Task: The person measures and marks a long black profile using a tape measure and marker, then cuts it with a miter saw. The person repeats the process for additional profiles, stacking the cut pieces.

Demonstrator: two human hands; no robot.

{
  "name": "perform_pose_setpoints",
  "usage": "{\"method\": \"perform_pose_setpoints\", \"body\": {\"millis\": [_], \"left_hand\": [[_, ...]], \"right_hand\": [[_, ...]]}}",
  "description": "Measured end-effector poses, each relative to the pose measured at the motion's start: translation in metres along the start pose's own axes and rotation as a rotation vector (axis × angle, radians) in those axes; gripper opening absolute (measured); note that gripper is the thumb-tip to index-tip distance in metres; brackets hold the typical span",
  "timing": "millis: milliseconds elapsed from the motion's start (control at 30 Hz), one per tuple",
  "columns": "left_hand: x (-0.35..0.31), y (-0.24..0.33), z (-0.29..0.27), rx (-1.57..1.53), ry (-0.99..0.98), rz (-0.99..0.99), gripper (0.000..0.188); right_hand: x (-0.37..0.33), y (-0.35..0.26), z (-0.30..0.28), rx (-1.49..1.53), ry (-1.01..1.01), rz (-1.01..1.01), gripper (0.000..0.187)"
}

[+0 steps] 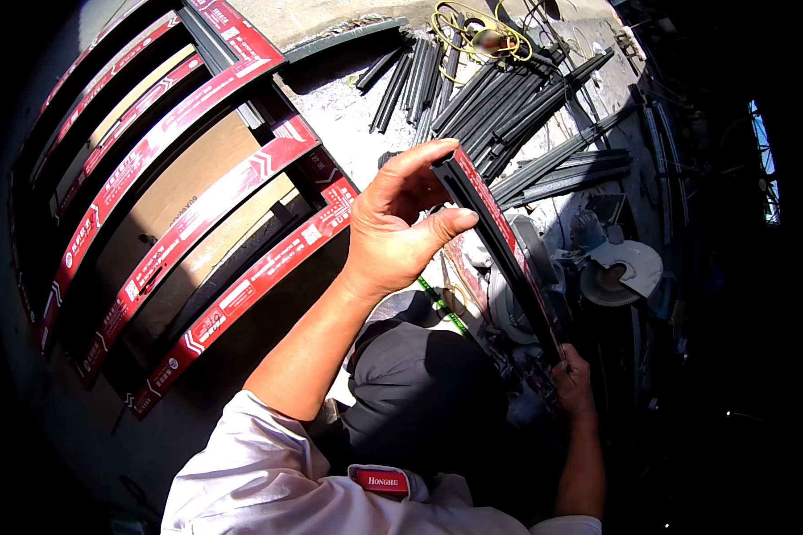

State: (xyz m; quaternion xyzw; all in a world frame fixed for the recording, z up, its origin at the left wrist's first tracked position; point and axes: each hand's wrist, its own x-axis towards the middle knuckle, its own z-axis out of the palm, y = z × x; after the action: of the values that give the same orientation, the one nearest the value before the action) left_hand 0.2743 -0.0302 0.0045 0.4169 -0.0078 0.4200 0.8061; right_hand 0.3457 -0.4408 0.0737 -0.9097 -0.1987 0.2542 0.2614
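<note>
A long dark profile bar (493, 239) with red printed film along one side slants across in front of me. Its upper end sits between the thumb and fingers of my left hand (391, 223). Farther down, my right hand (575, 383) is closed round the lower end, in shadow, so its fingers show only in part. Below the bar are my dark-trousered knees. To the right of the bar, a cutting saw with a round toothed blade (608, 283) and a pale guard stands on the ground.
At left lies a large slatted frame (192, 229) of red-filmed bars. Dark profile offcuts (500, 102) are heaped at the far side, with a yellow cord (451, 27) looped over them. A bright green strip (442, 305) lies beyond my knees. The right side is deep in shadow.
</note>
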Motion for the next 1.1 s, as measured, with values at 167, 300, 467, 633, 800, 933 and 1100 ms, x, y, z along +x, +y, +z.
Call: {"method": "perform_pose_setpoints", "body": {"millis": [167,300,467,633,800,933,1100], "left_hand": [[0.004,0.000,0.000,0.010,0.006,-0.014,0.068],[0.005,-0.003,-0.005,0.091,0.004,-0.019,0.067],[0.008,-0.013,-0.014,0.132,0.039,-0.156,0.064],[0.007,-0.023,-0.016,0.352,0.154,-0.121,0.059],[-0.007,-0.020,-0.008,0.930,0.032,0.157,0.046],[0.003,-0.043,0.056,1.189,-0.611,0.075,0.047],[0.006,-0.121,0.089,1.416,-1.345,0.018,0.069]], "right_hand": [[0.001,-0.006,0.006,-0.034,0.022,0.009,0.033],[0.013,0.008,0.027,-0.083,0.131,0.158,0.024],[0.030,0.024,0.033,-0.329,0.239,-0.075,0.027],[0.057,0.046,0.047,-0.386,0.316,-0.126,0.036],[0.088,0.059,0.057,-0.419,0.336,-0.162,0.038],[0.111,0.085,0.075,-0.401,0.341,-0.153,0.039],[0.141,0.098,0.089,-0.366,0.405,-0.158,0.022]]}}
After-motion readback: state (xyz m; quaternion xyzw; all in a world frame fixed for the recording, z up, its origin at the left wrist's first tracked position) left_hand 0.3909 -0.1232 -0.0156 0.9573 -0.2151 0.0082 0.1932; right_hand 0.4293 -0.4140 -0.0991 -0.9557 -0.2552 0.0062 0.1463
